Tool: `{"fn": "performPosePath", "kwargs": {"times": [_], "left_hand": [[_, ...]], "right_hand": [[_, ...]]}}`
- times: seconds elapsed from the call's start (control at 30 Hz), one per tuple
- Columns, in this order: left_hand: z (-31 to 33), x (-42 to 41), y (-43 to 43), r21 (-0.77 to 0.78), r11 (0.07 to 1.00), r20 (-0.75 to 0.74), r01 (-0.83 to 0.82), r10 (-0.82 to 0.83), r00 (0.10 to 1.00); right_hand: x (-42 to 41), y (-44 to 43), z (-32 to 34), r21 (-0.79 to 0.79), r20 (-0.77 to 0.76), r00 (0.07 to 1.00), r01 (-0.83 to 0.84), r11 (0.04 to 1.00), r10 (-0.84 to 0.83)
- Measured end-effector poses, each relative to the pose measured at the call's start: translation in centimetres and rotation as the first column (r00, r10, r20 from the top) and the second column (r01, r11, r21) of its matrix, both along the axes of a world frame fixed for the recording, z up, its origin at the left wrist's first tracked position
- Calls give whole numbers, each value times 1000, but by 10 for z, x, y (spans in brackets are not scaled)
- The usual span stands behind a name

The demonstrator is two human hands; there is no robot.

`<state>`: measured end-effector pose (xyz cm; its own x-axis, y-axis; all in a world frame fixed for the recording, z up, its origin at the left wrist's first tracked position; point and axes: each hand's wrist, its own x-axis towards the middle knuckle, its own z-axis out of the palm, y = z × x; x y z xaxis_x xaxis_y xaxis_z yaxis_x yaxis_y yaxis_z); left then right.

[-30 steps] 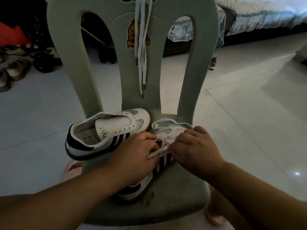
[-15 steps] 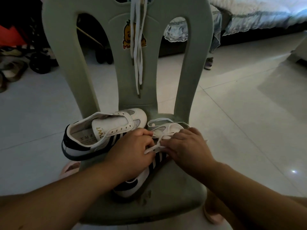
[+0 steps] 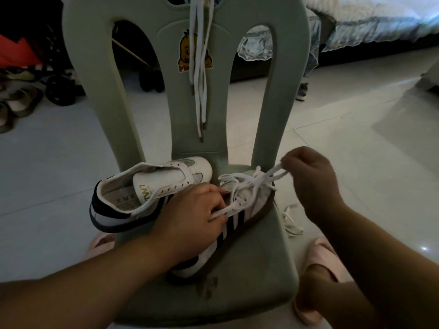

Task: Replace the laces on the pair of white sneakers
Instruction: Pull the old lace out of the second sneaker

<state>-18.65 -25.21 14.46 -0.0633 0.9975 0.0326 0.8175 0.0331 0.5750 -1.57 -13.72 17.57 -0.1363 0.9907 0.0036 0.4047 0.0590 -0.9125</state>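
Two white sneakers with black stripes lie on the seat of a pale green plastic chair (image 3: 249, 293). The left sneaker (image 3: 145, 193) has bare eyelets and no lace. On the right sneaker (image 3: 240, 210), my left hand (image 3: 192, 219) holds down the upper and pinches a white lace (image 3: 247, 186) against it. Up and to the right, my right hand (image 3: 308, 174) pinches a loop of that lace, drawn out taut from the toe end. Spare white laces (image 3: 200, 74) hang over the chair back.
A loose white lace (image 3: 291, 222) lies on the floor by the seat's right edge. Pink slippers (image 3: 325, 260) sit on the tiled floor under me. Shoes and a stroller wheel (image 3: 59, 91) crowd the far left. A bed (image 3: 380, 22) runs along the far right.
My right hand has lifted away from the shoe, up and to the right, drawing a lace loop out with it. My left hand stays on the right sneaker.
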Motion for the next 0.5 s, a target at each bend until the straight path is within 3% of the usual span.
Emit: {"fn": "performPosePath", "kwargs": {"times": [0.1, 0.17, 0.23, 0.27, 0.4, 0.5], "left_hand": [[0, -1, 1, 49, 998, 28, -39, 38, 999], [1, -1, 3, 76, 995, 50, -63, 60, 997], [0, -1, 5, 95, 993, 74, -75, 68, 995], [0, -1, 5, 100, 992, 83, -78, 69, 994], [-1, 0, 4, 126, 990, 109, -69, 56, 992], [1, 0, 3, 124, 989, 109, -77, 64, 992]], "right_hand": [[-5, -14, 2, 11, 188, 931, -320, 947, 312], [-9, -23, -2, 18, 382, 796, -514, 858, 469], [-11, -27, -14, 23, 604, 625, -635, 772, 495], [-13, -28, -18, 52, 649, 601, -647, 760, 467], [-15, -30, -21, 242, 650, 675, -620, 747, 349], [-14, -27, -17, 298, 430, 862, -418, 858, 270]]}}
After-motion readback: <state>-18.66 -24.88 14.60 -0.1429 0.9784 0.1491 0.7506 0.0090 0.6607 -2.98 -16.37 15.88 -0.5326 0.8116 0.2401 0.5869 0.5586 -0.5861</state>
